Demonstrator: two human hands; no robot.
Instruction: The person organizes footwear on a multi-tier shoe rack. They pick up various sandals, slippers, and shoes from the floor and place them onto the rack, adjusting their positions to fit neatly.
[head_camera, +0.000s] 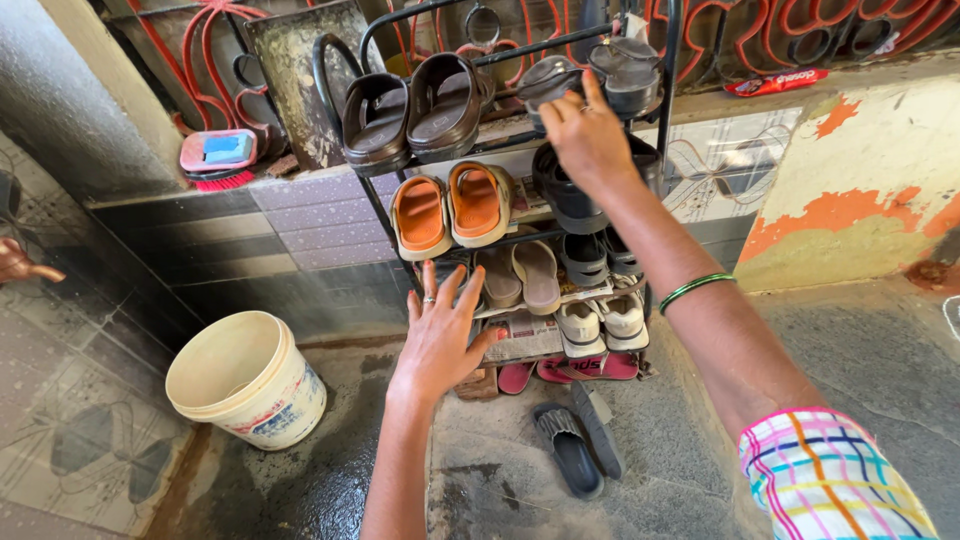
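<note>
While the right hand reaches to the top shelf of the black wire shoe rack, upper centre of the frame, its fingers rest on a dark grey shoe; whether they have closed round it I cannot tell. Left hand at frame centre, fingers spread and holding nothing, hovers before the lower shelves near the beige slippers.

Judged step: handling footwear on the top tier. Next move would call for a firm pinch on the shoe and a lift clear of the shelf rail.

Edges: rack side bar close at the right; brown sandals just left. Open room: wet floor below, save the black flip-flops and cream bucket at lower left.
</note>
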